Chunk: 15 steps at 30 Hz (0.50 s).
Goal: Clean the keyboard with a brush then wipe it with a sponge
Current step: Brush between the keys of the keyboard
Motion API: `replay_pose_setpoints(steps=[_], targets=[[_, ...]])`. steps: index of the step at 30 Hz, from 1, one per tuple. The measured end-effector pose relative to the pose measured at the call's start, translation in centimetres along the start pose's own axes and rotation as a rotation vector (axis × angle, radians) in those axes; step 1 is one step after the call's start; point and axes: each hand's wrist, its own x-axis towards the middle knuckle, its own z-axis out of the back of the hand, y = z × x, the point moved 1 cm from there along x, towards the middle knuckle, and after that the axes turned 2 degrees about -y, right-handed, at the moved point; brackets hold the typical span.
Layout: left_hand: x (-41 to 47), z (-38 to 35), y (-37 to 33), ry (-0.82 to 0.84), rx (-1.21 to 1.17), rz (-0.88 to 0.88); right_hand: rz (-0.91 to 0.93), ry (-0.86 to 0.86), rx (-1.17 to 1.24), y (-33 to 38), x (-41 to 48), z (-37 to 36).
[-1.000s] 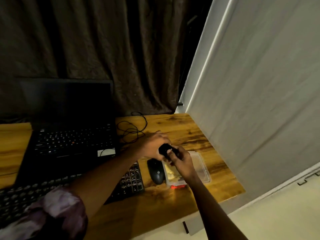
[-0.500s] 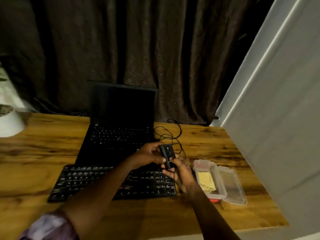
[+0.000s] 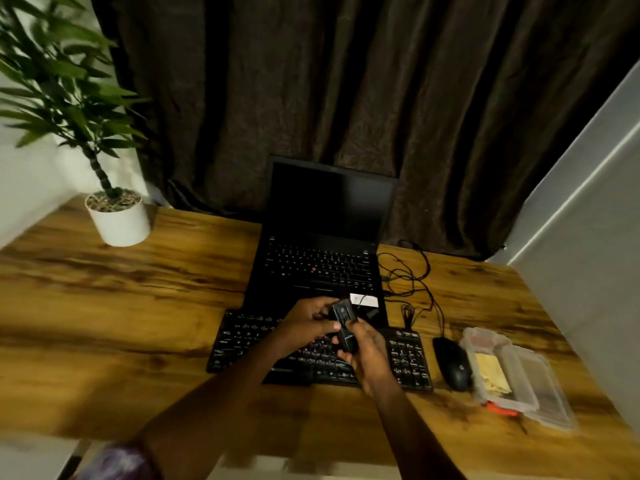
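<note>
The left hand (image 3: 306,323) gripped the upper part of a small black object (image 3: 344,325) and the right hand (image 3: 369,355) its lower end, just above the black keyboard (image 3: 242,341) on the wooden counter (image 3: 104,306), while the yellow sponge (image 3: 491,372) lay in a clear box (image 3: 509,351) just beside the mouse (image 3: 452,363).

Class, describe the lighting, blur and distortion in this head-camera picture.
Head view: dim warm light; potted plant and left side of the desk blurred; wide-angle bending toward the edges; the black brush in the left hand and right hand merges with the dark keyboard.
</note>
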Motion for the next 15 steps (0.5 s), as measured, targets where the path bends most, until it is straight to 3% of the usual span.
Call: replay_pose_setpoints(steps=[15], targets=[[-1.6, 3.9, 1.4, 0.052, 0.046, 0.021, 0.022, -0.150, 0.139, -2.5, -1.8, -6.1]])
